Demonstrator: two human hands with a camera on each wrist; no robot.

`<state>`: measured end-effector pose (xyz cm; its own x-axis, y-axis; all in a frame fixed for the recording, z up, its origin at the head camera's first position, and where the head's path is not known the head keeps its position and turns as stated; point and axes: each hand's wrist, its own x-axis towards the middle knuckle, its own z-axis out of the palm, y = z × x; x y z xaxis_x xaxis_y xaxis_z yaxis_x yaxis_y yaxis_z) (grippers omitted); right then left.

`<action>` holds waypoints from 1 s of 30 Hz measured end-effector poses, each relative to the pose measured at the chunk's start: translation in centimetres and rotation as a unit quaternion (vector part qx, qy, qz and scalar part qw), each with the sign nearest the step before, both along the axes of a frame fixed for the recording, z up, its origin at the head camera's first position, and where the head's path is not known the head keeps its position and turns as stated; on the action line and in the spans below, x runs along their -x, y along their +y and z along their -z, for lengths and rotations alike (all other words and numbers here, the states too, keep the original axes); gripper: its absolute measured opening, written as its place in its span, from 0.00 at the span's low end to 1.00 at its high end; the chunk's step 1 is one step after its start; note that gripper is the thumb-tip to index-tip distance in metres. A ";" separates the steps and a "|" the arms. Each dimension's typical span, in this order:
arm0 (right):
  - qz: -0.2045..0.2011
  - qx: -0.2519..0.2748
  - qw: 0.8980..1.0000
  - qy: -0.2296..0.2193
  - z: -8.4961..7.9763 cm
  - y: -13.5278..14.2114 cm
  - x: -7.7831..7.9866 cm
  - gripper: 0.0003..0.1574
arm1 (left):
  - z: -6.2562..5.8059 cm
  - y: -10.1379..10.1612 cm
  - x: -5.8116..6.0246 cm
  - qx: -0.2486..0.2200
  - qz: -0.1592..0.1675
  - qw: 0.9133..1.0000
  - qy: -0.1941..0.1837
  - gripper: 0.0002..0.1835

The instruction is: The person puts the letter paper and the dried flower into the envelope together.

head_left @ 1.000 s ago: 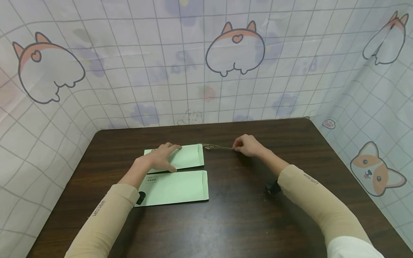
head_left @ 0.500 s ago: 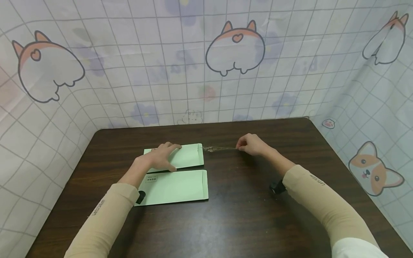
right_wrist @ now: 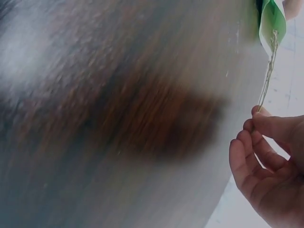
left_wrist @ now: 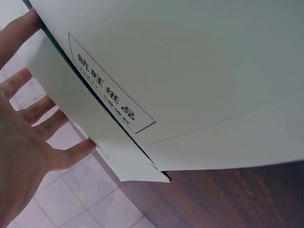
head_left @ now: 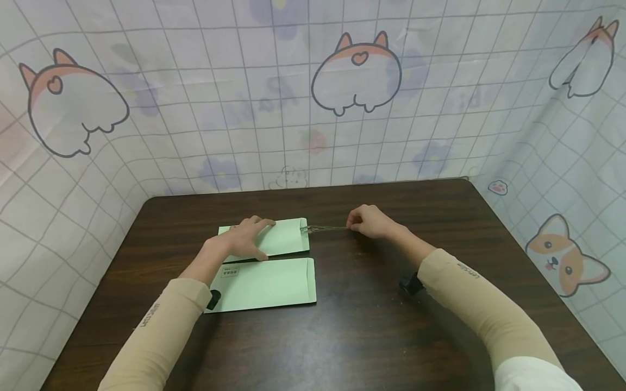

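Note:
Two pale green envelopes lie one behind the other on the table. My left hand (head_left: 243,238) rests with spread fingers on the far envelope (head_left: 281,238); in the left wrist view its fingers (left_wrist: 73,154) touch that envelope's edges. My right hand (head_left: 369,221) pinches the thin stem of a dried grass sprig (head_left: 325,227) between thumb and fingertips. The sprig's feathery head is at the far envelope's right end. In the right wrist view that envelope's mouth (right_wrist: 281,23) gapes and the sprig's (right_wrist: 268,76) tip sits within it. Whatever lies deeper inside is hidden.
The near envelope (head_left: 269,285) lies flat by the left forearm, a small printed box at its left end. Both are on a dark brown wooden table (head_left: 352,336). A white gridded cloth (head_left: 254,136) with cartoon animals hangs around the back and sides.
My right hand first drew slightly right, then moved left with the sprig, bringing its head from beside the far envelope to that envelope's mouth. My left hand stays in place.

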<state>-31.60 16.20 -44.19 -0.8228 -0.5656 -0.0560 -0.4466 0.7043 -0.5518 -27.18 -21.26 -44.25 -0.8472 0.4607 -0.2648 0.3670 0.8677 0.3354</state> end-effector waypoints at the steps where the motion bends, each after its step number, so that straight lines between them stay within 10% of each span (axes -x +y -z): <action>1: -0.003 0.002 1.000 0.001 0.0 -0.1 0.0 0.07 | 0.0 0.0 0.0 -0.001 0.000 1.000 0.000 0.49; 30: -0.055 0.043 0.998 0.013 1.3 -4.3 -0.1 0.10 | -0.4 0.2 -0.3 -0.011 0.001 1.000 -0.001 0.48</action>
<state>-31.48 11.92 -45.52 -0.7567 -0.6535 0.0176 -0.5334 0.6016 -0.5945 -26.87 -21.11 -43.82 -0.8459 0.4673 -0.2571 0.3672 0.8598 0.3547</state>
